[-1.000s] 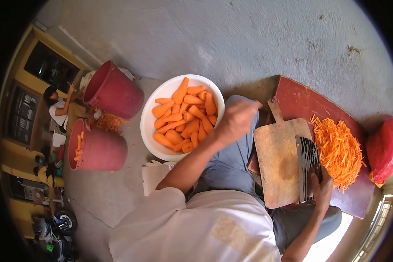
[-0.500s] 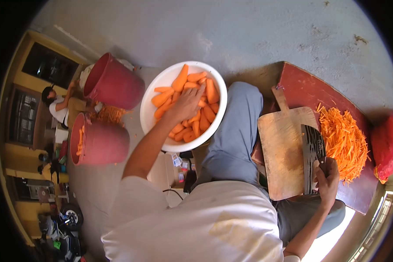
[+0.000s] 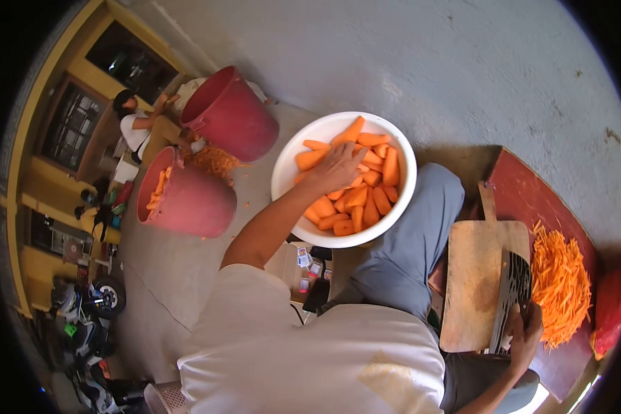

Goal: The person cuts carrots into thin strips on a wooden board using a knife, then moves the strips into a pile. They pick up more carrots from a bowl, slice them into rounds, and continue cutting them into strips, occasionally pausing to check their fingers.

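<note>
My left hand [image 3: 339, 168] reaches into a white basin [image 3: 408, 183] and rests on the peeled carrots [image 3: 357, 196] heaped there. Its fingers are spread over the carrots, and no carrot is visibly gripped. In my right hand [image 3: 524, 334] is a wide dark-bladed kitchen knife [image 3: 513, 290], its blade lying along the right side of a wooden cutting board [image 3: 472, 283]. To the right of the knife, a pile of shredded carrot [image 3: 561, 286] sits on a red bench [image 3: 524, 190].
Two red tubs [image 3: 231, 114] stand on the floor at left, the nearer tub [image 3: 196, 200] with carrots inside. Beyond them sits another person [image 3: 145, 127] beside orange scraps [image 3: 214, 162]. A motorcycle [image 3: 93, 331] is at lower left, a red bag [image 3: 610, 307] at far right.
The whole view has swung, so the basin, board and bench appear further right and lower. My left hand stays on the carrots, and the knife remains in my right hand at the board's edge.
</note>
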`<state>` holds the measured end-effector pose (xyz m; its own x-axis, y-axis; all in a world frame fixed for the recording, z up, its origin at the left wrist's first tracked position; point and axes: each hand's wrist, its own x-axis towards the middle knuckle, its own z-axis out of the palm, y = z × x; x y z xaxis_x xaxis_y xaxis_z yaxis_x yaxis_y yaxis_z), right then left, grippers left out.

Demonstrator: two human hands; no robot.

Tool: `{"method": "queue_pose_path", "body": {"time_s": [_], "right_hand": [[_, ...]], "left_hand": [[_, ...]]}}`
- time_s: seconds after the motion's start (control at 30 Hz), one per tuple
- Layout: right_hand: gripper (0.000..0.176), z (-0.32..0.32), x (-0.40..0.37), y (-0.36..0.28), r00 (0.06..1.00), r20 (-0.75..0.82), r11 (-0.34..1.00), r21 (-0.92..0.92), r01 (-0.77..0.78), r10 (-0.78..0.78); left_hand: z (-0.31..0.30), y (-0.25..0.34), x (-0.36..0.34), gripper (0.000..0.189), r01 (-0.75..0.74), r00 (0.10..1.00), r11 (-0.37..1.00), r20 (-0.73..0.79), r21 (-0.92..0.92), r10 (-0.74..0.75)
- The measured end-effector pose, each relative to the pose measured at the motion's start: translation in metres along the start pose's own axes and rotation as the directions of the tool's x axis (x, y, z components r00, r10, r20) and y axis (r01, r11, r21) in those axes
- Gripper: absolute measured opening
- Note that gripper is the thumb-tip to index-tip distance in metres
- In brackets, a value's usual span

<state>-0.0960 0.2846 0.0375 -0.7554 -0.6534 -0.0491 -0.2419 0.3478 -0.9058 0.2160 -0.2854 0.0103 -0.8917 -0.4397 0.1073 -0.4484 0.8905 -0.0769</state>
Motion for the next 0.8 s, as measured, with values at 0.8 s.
{"method": "queue_pose_path", "body": {"time_s": [0.8], "right_hand": [[0.058,-0.025,-0.010,0.033,0.995,0.099,0.963,0.267,-0.029,0.003]], "left_hand": [[-0.023,0.020,0.013,0.051,0.234,0.970,0.931,0.138,-0.280,-0.203]]}}
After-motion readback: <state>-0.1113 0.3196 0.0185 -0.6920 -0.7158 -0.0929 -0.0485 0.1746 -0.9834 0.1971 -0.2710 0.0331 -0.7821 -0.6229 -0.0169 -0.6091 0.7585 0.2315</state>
